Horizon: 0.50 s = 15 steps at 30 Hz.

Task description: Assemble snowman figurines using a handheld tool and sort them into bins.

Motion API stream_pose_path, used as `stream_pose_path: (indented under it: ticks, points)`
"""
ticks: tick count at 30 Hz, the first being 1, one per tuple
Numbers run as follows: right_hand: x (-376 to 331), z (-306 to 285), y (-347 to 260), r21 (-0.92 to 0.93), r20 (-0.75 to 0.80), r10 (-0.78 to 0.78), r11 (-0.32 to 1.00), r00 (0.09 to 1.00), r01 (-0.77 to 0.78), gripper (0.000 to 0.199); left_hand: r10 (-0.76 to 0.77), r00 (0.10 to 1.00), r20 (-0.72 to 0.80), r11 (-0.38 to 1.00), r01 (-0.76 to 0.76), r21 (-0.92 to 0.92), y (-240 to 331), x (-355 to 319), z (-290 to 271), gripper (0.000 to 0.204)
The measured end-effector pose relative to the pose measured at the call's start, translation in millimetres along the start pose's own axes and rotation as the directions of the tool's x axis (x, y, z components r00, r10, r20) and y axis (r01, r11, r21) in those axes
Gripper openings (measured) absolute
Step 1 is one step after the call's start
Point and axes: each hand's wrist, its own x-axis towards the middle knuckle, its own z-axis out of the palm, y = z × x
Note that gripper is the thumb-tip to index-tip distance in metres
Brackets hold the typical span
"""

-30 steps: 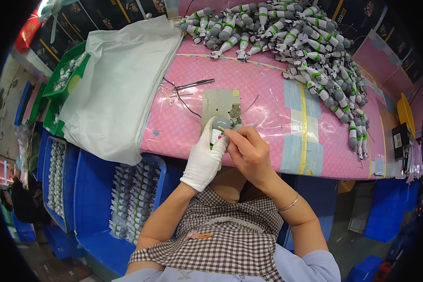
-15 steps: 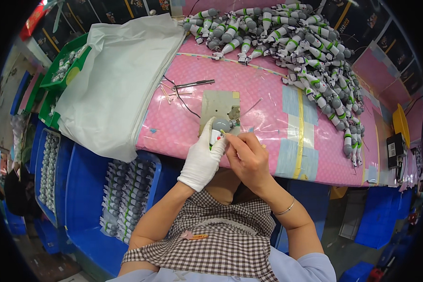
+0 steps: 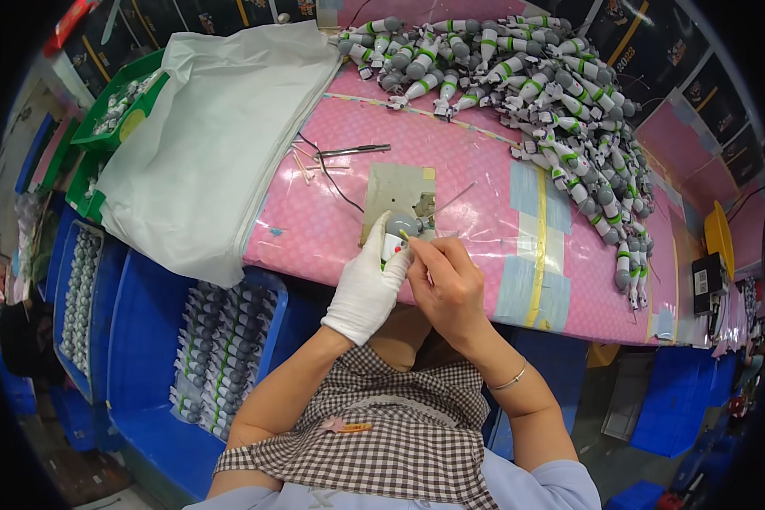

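At the far left edge of the frame, a blue bin (image 3: 76, 297) holds rows of small grey pieces, too small and too bent by the lens to count. Above it, at upper left, two green trays (image 3: 115, 106) hold more small parts, half hidden under a white bag (image 3: 204, 161) draped over the pink table (image 3: 314, 229). Lower left of centre, a second blue bin (image 3: 149, 357) holds rows of grey-and-green figures (image 3: 221, 348); their number cannot be made out.

At centre, the gloved left hand (image 3: 367, 285) is closed around one small toy figure (image 3: 395, 246), mostly hidden by its fingers. The bare right hand (image 3: 446, 285) pinches a thin yellowish stick (image 3: 406, 236) whose tip touches the figure. Both sit at the table's near edge, just below a grey plate (image 3: 395, 191) with a small fixture (image 3: 425, 206) on it. Above the plate lie tweezers (image 3: 353, 151) and a thin wire (image 3: 327, 174).

Across the top and down the right runs a heap of figures (image 3: 561, 93), far too many to count. At the right edge, a black device (image 3: 705, 285) is partly cut off.
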Motion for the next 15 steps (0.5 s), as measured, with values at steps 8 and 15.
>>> stream_pose_path:
  ticks: [8, 15]
  points:
    - [0.9, 1.1, -1.0, -0.013, 0.001, 0.006, 1.000, 1.000, -0.006, 0.026, -0.084, 0.996, 0.037, 0.995, 0.085, -0.047, 6.8, -0.7, -3.0, 0.057]
    - [4.1, 2.1, 1.7, -0.023, 0.002, -0.004, 1.000, 1.000, 0.004, 0.025, -0.015, 1.000, 0.014, 1.000, 0.015, -0.004, 4.8, 2.4, -2.0, 0.058]
